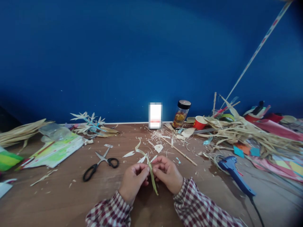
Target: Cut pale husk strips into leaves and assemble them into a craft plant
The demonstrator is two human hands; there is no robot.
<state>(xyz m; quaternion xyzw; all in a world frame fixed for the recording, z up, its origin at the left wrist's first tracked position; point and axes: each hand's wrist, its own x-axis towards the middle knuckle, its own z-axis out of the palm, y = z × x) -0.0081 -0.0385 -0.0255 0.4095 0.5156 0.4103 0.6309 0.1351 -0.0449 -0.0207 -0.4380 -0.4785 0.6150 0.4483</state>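
Observation:
Between my hands, low over the near middle of the table, is a long green-yellow corn husk strip (153, 181). Its pale far end curls away from me, and its tip hangs toward me. My left hand (134, 180) pinches it between thumb and forefinger from the left. On the other side my right hand (168, 175) is closed, its thumb and fingertips against the strip. White pointed husk petals (142, 158) stick out just beyond my fingertips; my fingers hide where they join. Black-handled scissors (101, 162) lie spread to the left of my left hand.
A blue glue gun (236, 176) with a cord lies at right. Behind it are piled dry husks (243, 129) and a red paper cup (200, 122). A lidded jar (181, 114) and a thin stick (178, 151) are beyond my hands. Husk flowers (91, 123) lie far left.

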